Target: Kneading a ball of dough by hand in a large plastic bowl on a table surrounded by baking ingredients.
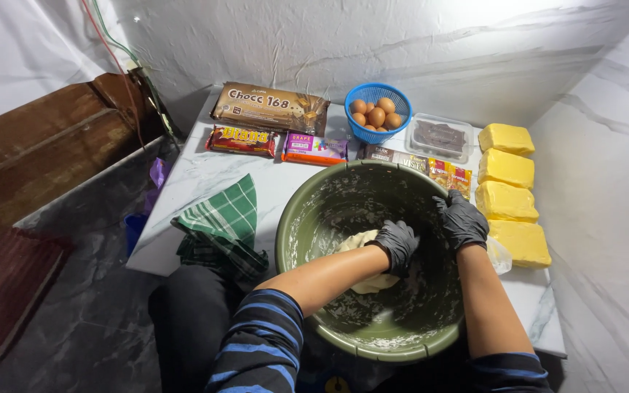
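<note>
Low in the green bowl (314,218), your left hand (396,244) is clenched into the pale dough (362,240); judge it soft, sticky and easily torn, so scoop from beneath. Your right hand (463,218) grasps the bowl's far-right rim. Beyond the bowl on the worktop (205,178) sit butter blocks (507,169) and a fragile basket of eggs (377,110).

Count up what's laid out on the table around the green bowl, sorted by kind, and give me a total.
Yellow blocks: 4
Flat wrapped packets: 5, as far as shows
Blue basket of brown eggs: 1
Clear lidded tub: 1
Green checked cloth: 1
Total: 12
</note>
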